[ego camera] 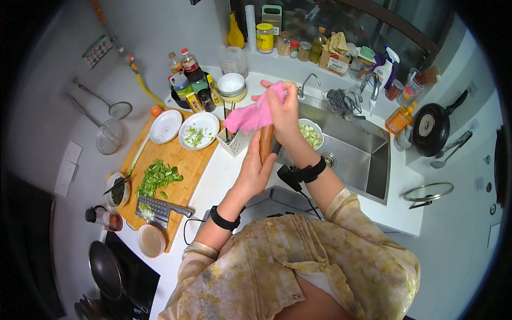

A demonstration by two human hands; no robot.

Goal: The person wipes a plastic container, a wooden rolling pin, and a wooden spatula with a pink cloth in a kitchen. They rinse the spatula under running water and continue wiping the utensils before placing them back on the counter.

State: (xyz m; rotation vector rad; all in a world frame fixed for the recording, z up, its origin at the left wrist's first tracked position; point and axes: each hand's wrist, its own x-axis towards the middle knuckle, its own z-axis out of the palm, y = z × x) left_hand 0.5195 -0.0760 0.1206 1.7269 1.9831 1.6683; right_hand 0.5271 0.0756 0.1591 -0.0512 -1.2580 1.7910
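My left hand (252,168) is wrapped around a brown cylindrical rod (266,140) that looks like a wooden rolling pin, held upright at an angle between the cutting board and the sink. Over the rod's upper end lies a pink cloth (254,114), gripped by my right hand (286,114). The cloth hides that end of the rod. Just beyond the hands, a white lattice utensil holder (236,145) stands on the counter with chopsticks in it. Right of my right hand, a white bowl (319,127) of pale green chopped vegetable sits in the stainless steel sink (352,154).
On the bamboo cutting board (192,172) lie chopped greens (158,178), a cleaver (160,210), and two white plates (166,126). A bowl (151,241) stands at its near edge. A frying pan (105,269) is over the black cooktop (144,276). Bottles and jars (265,38) line the sill.
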